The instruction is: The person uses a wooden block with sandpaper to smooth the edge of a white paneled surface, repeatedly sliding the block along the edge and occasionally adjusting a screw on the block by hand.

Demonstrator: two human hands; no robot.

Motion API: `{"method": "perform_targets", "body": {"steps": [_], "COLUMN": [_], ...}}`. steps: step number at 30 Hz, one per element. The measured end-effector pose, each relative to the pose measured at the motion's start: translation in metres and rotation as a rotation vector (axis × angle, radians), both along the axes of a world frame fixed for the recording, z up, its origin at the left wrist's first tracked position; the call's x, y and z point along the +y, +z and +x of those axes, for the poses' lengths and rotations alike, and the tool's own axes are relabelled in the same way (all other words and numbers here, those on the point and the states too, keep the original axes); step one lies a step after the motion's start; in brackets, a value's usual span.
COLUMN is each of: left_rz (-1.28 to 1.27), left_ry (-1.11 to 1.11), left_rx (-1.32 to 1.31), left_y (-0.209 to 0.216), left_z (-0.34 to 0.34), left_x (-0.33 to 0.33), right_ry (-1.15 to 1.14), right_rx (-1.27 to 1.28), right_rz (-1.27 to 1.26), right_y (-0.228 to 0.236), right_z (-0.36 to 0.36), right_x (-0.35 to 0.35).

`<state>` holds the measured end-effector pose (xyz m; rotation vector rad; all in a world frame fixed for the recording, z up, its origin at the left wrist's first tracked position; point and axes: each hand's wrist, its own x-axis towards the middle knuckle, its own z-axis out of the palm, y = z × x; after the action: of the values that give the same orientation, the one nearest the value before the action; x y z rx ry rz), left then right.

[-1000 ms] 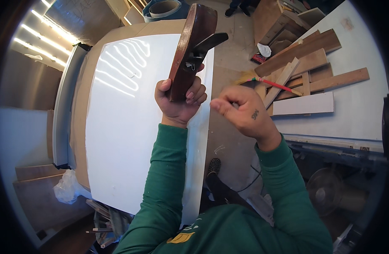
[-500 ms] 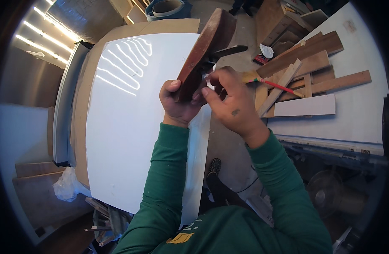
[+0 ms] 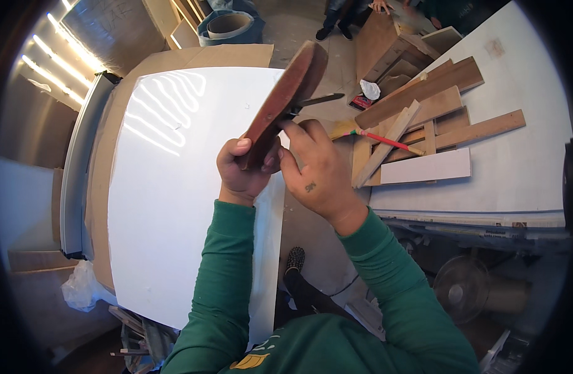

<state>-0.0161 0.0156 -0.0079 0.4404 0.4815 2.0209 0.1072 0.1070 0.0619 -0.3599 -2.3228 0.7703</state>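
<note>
My left hand (image 3: 241,171) is wrapped round the lower end of a reddish-brown wooden hand plane (image 3: 275,103), thumb on one face and fingers on the other. The plane is tilted up, its far end pointing up and slightly right above a white panel. A dark, flat blade (image 3: 320,99) juts from its right side. My right hand (image 3: 317,168) is against that same side, just below the blade, with curled fingers touching the plane. What its fingertips press on is partly hidden.
The large white panel (image 3: 174,218) lies on cardboard (image 3: 102,206) to the left. On a white worktop (image 3: 517,162) at right are stacked wood strips (image 3: 479,128) and a red-handled brush (image 3: 380,138). A fan (image 3: 464,287) stands below. Other people (image 3: 345,19) are at the far side, near a wooden cabinet (image 3: 377,50).
The whole view has shifted a little. The plane sits lower in view, still in my left hand. My right fingers have moved in close against its side below the blade.
</note>
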Motion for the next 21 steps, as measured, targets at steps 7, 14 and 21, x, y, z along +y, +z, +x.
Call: {"method": "perform_targets", "body": {"steps": [7,14,21], "left_rz": [0.087,-0.186,-0.141], "left_ry": [-0.039,0.081,0.033], "left_rx": [0.006,0.084,0.284], "left_y": [-0.001,-0.001,-0.003], "left_z": [0.0,0.009,-0.002], "left_x": [0.0,0.001,0.001], "right_ry": [0.039,0.037,-0.005], "right_rx": [0.085,-0.016,-0.028], "right_rz": [-0.465,-0.053,-0.403], "right_y": [0.0,-0.004,-0.003], "right_z": [0.001,0.003,0.001], "right_x": [0.004,-0.001,-0.016]}}
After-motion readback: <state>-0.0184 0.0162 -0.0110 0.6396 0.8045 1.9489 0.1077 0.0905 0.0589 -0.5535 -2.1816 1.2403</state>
